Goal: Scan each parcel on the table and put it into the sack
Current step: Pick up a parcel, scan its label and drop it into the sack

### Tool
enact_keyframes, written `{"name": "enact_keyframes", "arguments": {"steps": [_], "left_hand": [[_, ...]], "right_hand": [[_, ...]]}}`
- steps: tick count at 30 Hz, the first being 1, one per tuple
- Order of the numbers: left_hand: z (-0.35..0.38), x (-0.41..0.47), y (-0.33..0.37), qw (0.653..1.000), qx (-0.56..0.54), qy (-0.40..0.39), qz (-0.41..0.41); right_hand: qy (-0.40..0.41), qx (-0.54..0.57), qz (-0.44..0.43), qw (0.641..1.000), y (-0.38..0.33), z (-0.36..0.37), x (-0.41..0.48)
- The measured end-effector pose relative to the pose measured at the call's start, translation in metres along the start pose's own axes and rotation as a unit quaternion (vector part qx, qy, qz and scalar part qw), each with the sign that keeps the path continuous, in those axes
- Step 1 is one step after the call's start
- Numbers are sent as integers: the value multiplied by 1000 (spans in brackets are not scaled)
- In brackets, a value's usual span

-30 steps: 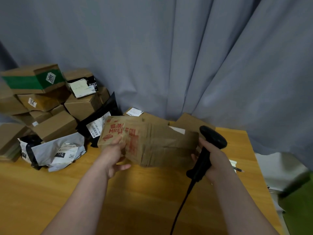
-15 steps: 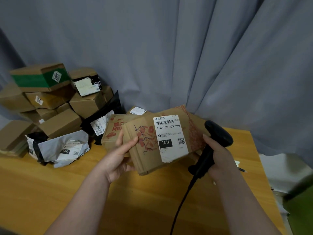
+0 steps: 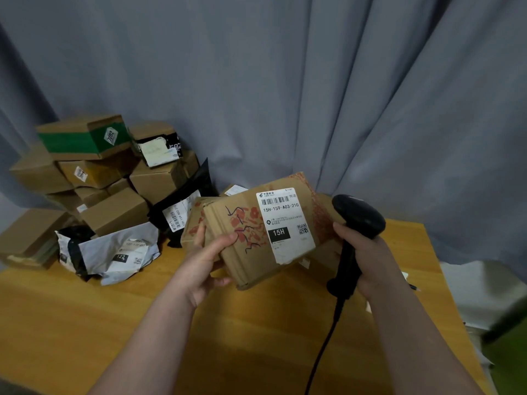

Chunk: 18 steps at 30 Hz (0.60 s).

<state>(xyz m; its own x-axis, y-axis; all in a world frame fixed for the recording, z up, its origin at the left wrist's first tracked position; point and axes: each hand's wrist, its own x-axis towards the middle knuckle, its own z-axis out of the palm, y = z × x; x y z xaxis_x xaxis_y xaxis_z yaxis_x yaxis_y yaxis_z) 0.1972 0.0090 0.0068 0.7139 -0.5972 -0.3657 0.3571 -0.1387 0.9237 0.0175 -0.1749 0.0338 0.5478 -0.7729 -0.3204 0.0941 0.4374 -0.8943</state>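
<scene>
My left hand [image 3: 204, 262] grips a brown cardboard parcel [image 3: 245, 252] with red print, held above the wooden table [image 3: 85, 323]. Its white shipping label [image 3: 285, 223] with barcode faces me, tilted. My right hand [image 3: 368, 258] grips a black handheld scanner [image 3: 356, 220] just right of the parcel, its head level with the label's right edge and its cable hanging down. Behind the held parcel lies another brown box with red print [image 3: 194, 220].
A pile of cardboard boxes [image 3: 114, 178] is stacked at the table's back left, with a black mailer [image 3: 182, 206] and a white-grey mailer [image 3: 114, 252] in front. A grey curtain [image 3: 285, 95] hangs behind. The table's right edge drops to a green patch [image 3: 507, 363].
The parcel was turned over from its plain side until the label faces me. The scanner stays beside its right end; the view shifted slightly right.
</scene>
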Motion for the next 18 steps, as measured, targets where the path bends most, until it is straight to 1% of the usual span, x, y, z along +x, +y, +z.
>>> {"name": "enact_keyframes", "arguments": {"steps": [3,5,8,11,14,18], "left_hand": [[-9,-3,2,1000,-15,11,19],[-21,-7,1,999,-15,25,30],[-48,-13,0,998,-22,50,35],[-78,-26,0,996,-31,69,39],[-109,-45,1,994,-39,87,46],[-157,-77,3,992,-46,108,55]], "right_hand": [[15,-47,-20,999,0,9,-9],[9,-70,-29,997,0,20,-18],[-53,-109,-31,992,6,42,-35],[-120,-163,-31,979,16,66,-55],[-159,-214,-31,963,27,94,-76],[-193,-229,-46,953,40,131,-104]]}}
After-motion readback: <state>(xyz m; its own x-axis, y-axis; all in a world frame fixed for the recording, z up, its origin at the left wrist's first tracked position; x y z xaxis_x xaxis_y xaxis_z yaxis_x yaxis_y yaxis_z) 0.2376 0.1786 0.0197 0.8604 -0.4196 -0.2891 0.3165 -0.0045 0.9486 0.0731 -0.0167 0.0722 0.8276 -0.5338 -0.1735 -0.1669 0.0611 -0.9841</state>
